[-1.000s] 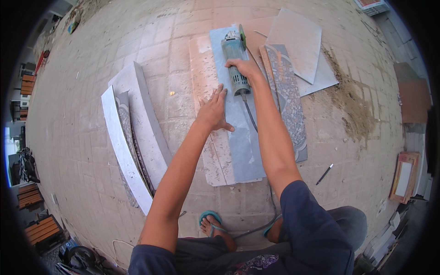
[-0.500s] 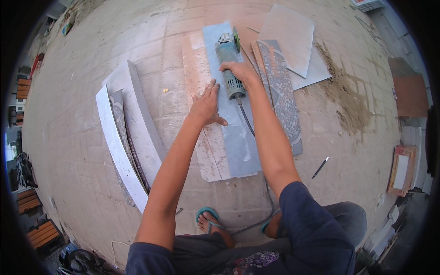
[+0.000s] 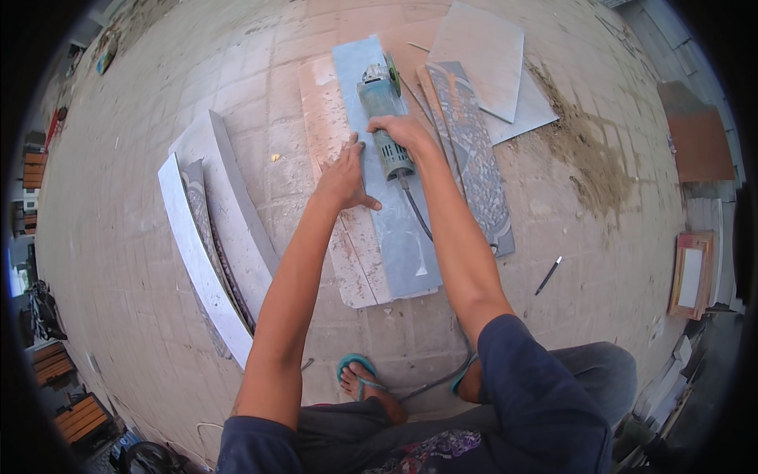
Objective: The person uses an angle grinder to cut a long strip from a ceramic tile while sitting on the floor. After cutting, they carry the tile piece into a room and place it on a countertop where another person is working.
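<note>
The right hand [image 3: 401,132] is wrapped over the middle of the angle grinder [image 3: 381,103] from the right side, closed around its casing; the fingers on the underside are hidden from me. The right forearm [image 3: 450,217] runs forward from the lower right and leans left toward the wrist. The grinder lies lengthwise above the far half of the blue-grey tile [image 3: 399,245], head pointing away from the person. Its green disc [image 3: 393,73] stands on edge at the right of the head, near the tile's right edge; I cannot tell whether they touch. The cord [image 3: 416,208] leaves the rear end and passes under the right forearm.

The left hand [image 3: 342,181] is spread palm down, left of the grinder. Its fingers point away from the person along the tile's left edge, beside the pale board [image 3: 362,265]; its thumb extends right, onto the tile.
</note>
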Available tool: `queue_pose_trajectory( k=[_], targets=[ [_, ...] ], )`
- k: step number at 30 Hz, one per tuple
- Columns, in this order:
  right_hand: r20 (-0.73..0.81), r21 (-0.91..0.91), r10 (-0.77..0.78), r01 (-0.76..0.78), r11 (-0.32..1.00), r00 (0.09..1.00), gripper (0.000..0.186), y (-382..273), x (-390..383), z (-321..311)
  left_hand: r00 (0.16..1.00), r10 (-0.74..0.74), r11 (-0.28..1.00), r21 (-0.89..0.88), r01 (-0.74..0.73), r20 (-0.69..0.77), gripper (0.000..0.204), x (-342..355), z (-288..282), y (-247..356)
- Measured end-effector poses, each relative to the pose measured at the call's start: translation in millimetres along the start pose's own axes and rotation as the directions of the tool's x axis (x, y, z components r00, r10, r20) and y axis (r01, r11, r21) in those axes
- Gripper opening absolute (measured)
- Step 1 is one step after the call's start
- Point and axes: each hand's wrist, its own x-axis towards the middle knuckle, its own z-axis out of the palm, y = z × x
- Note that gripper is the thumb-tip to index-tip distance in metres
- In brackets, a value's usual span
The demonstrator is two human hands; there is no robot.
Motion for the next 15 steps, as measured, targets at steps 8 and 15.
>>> queue_pose_trajectory(
  k=[8, 15],
  targets=[
    [0.039, 0.072, 0.009, -0.011, 0.997, 0.999, 0.037, -6, 20, 3, 0.999, 0.004, 1.000, 0.005, -0.004, 0.039, 0.140, 2, -1, -1],
    [0.015, 0.018, 0.026, -0.026, 0.999, 1.000, 0.037, -3, 17, 5, 1.000, 0.014, 1.000, 0.017, -0.014, 0.023, 0.140, 2, 2, -4]
  ],
)
